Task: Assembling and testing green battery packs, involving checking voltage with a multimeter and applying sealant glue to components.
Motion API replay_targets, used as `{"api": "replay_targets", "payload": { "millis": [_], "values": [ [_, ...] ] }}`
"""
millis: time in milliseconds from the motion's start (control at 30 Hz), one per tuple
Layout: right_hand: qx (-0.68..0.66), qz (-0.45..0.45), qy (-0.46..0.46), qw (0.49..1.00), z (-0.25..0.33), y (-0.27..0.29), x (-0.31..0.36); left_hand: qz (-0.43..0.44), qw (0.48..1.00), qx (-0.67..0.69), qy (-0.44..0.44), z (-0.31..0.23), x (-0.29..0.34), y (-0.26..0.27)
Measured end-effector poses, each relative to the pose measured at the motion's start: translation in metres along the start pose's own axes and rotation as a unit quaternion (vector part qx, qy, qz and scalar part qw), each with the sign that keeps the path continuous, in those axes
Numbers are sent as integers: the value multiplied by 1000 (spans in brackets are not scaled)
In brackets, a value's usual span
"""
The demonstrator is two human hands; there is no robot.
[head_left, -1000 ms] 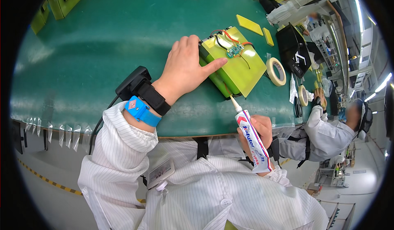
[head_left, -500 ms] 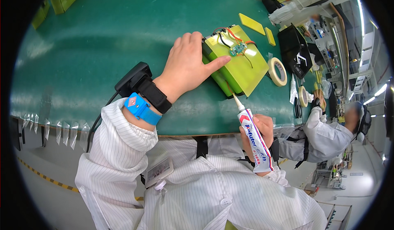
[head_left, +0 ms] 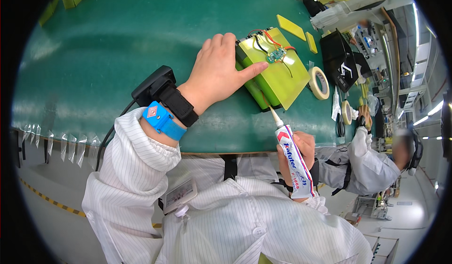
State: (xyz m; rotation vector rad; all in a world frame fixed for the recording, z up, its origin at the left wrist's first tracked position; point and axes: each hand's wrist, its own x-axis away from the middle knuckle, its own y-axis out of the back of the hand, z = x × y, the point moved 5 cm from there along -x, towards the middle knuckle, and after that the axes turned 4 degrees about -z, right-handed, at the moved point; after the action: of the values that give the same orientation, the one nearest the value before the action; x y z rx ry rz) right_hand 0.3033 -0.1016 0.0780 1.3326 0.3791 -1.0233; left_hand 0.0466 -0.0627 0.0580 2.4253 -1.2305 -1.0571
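Observation:
A green battery pack (head_left: 259, 93) with a yellow-green sheet (head_left: 286, 82) on top lies on the table in front of me. Attached to the sheet is a small green circuit board (head_left: 277, 55), with red and black wires running from it. My left hand (head_left: 217, 73) steadies the pack at its left side, thumb resting on the sheet and fingers toward the far edge. In my right hand (head_left: 305, 147) is a white glue tube (head_left: 295, 165), its pale nozzle pointing up at the pack's near end. The nozzle tip meets the gap between cells there.
Right of the pack lie a roll of masking tape (head_left: 318, 83), yellow strips (head_left: 290, 27), a black box (head_left: 339, 59), another white tube (head_left: 335, 105) and a second tape roll (head_left: 347, 112). A co-worker in white (head_left: 369, 162) is at the right. Plastic strips (head_left: 72, 148) hang from the table edge.
The view has shifted slightly. Both hands keep their hold, and the nozzle stays at the pack's near end with little visible movement.

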Motion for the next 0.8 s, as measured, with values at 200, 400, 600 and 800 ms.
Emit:
{"api": "replay_targets", "payload": {
  "millis": [200,400,600,800],
  "values": [
    [3,7,-2,1000,1,3,0,-1,1000,1,1,-2,1,0],
    [-10,18,-4,1000,2,3,-1,-1,1000,3,6,-1,1,2],
    [-231,-99,-202,947,-27,30,18,0,1000,11,-9,-6,-9,0],
    [-729,-161,-431,507,-30,29,-12,15,1000,-4,-16,-9,-8,7]
  ]
}}
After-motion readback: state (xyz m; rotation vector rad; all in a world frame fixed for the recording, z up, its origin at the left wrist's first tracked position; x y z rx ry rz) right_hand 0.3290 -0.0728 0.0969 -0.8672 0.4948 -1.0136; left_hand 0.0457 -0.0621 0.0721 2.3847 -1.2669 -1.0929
